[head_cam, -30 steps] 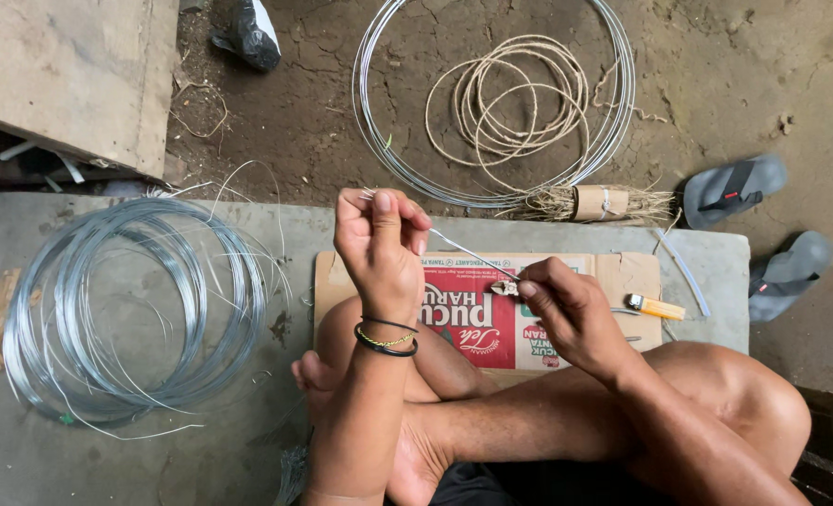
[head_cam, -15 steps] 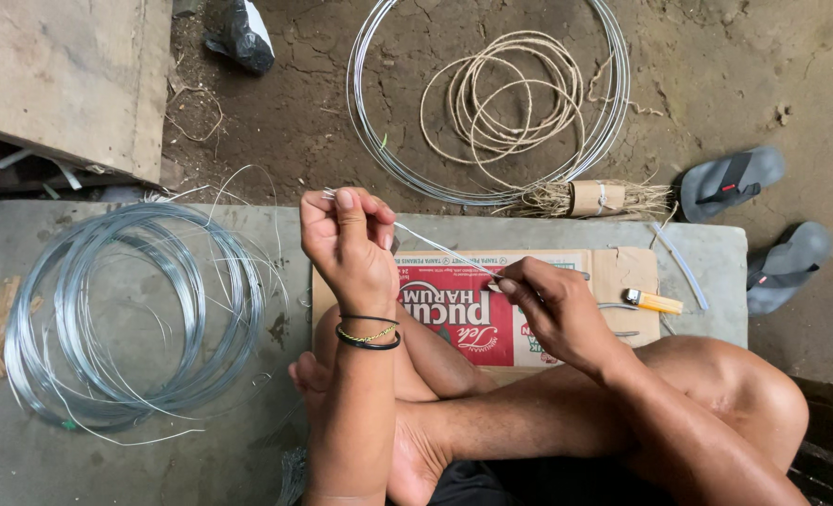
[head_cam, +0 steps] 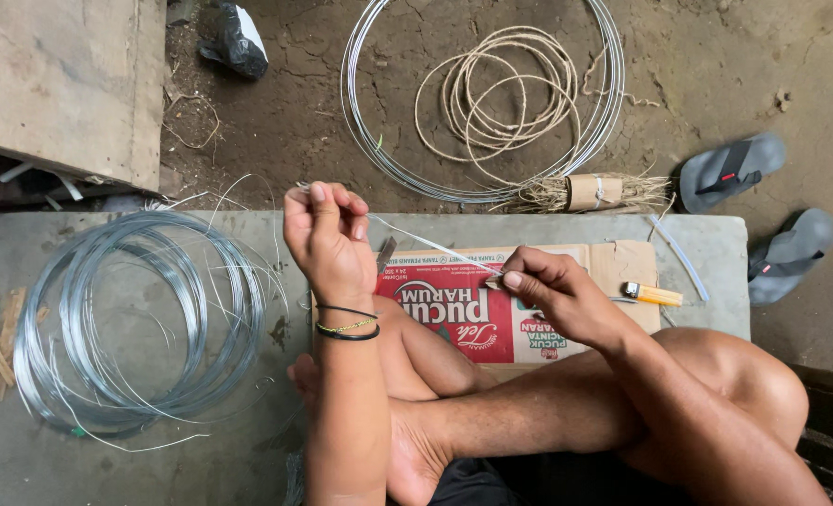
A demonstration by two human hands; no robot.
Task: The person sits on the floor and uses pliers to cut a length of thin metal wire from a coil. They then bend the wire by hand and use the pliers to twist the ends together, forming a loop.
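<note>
A: Count, left to right?
B: One coil of silver wire; left hand and right hand, each pinched shut on one thin strip stretched between them, above one flattened cardboard box; two sandals.
A: Containers?
B: None holds anything.

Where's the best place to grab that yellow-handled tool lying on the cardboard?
Grip the yellow-handled tool around its yellow handle, coming from above. It lies flat and crosswise on the cardboard, just beyond the right hand, with bare space around it.
</note>
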